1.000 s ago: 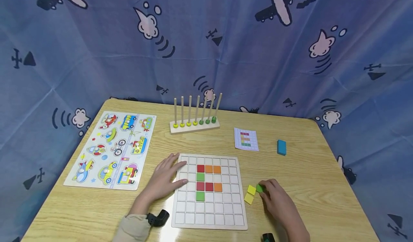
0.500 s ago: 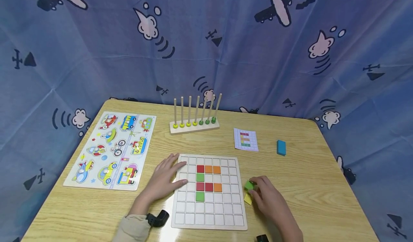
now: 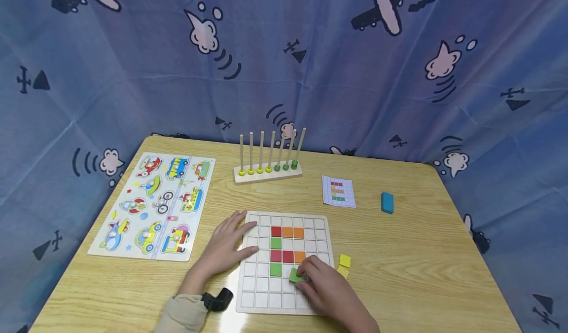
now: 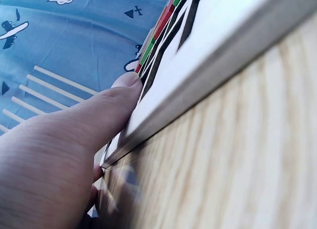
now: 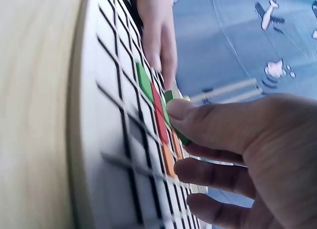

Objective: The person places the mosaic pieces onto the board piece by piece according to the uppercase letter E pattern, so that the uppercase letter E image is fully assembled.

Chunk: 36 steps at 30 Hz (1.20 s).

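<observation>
My left hand (image 3: 228, 246) rests on the left edge of a white grid board (image 3: 262, 301), fingers spread and thumb lying over the squares. In the left wrist view the thumb (image 4: 111, 108) presses along the board's rim. A green square tile (image 3: 295, 275) is pinched between the thumb and fingers of my right hand (image 3: 328, 291), over the lower middle of the board. In the right wrist view this green tile (image 5: 174, 117) stands tilted, apart from the surface. On the grid lie several red, orange and green tiles, including a green tile (image 3: 275, 270) left of the held one.
Two yellow tiles (image 3: 344, 260) lie right of the board. Behind are a printed pattern card (image 3: 349, 195), a blue block (image 3: 387, 203) and a peg stand (image 3: 268, 175) with yellow and green beads. A vehicle puzzle board (image 3: 144, 246) lies at the left.
My right hand has picked up the green tile beside the yellow ones and carried it left over the board. The yellow tiles are uncovered again. My left hand has stayed in place.
</observation>
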Each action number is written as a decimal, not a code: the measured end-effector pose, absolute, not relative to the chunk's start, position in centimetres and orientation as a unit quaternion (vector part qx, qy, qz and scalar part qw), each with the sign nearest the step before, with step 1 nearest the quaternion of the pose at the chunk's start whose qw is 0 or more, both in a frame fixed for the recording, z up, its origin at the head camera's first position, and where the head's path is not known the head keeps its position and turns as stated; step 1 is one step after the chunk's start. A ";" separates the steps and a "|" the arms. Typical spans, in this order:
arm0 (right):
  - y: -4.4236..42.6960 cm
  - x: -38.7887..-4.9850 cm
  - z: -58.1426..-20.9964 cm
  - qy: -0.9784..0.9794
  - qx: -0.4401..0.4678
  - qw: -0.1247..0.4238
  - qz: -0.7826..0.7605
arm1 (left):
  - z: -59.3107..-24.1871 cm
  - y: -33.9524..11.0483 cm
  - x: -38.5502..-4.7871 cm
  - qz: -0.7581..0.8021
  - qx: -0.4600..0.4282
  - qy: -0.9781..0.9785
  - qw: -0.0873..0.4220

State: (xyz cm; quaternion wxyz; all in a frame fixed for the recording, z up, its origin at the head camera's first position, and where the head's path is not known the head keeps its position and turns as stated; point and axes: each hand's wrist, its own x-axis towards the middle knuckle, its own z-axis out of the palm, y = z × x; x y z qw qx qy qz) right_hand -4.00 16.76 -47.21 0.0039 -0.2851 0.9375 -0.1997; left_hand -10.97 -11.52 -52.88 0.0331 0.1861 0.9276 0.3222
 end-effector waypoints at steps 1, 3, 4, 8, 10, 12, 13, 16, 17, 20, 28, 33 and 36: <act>16.4 -3.9 -47.3 0.935 -0.297 0.003 -0.196 | -52.9 -11.5 -11.0 0.322 0.185 0.928 0.034; 15.8 -3.8 -47.4 0.929 -0.317 -0.001 -0.193 | -52.9 -11.5 -11.0 0.322 0.184 0.928 0.034; 15.6 -3.7 -47.5 0.926 -0.326 -0.004 -0.192 | -52.9 -11.5 -11.0 0.323 0.184 0.928 0.033; 14.8 -3.5 -47.8 0.918 -0.350 -0.010 -0.187 | -53.0 -11.5 -11.0 0.322 0.184 0.928 0.032; 14.5 -3.5 -48.0 0.917 -0.353 -0.006 -0.184 | -53.0 -11.5 -11.0 0.321 0.184 0.928 0.031; 14.3 -3.4 -48.2 0.917 -0.355 -0.006 -0.180 | -53.0 -11.5 -11.0 0.322 0.186 0.928 0.029; 14.2 -3.4 -48.2 0.917 -0.356 -0.008 -0.180 | -53.0 -11.5 -11.0 0.321 0.186 0.928 0.028; 14.0 -3.4 -48.4 0.914 -0.364 -0.029 -0.178 | -53.0 -11.4 -11.0 0.321 0.186 0.928 0.027; 13.9 -3.4 -48.4 0.912 -0.369 -0.037 -0.178 | -53.0 -11.4 -11.0 0.322 0.187 0.928 0.025; 13.7 -3.5 -48.5 0.908 -0.376 -0.053 -0.178 | -53.0 -11.4 -11.0 0.323 0.187 0.927 0.026; 13.6 -3.5 -48.9 0.906 -0.377 -0.069 -0.182 | -53.0 -11.5 -11.0 0.321 0.185 0.928 0.032; 13.3 -3.5 -49.1 0.905 -0.376 -0.066 -0.187 | -53.0 -11.5 -11.0 0.321 0.184 0.929 0.032; 13.1 -3.5 -49.2 0.905 -0.374 -0.068 -0.190 | -53.0 -11.5 -11.0 0.321 0.184 0.928 0.033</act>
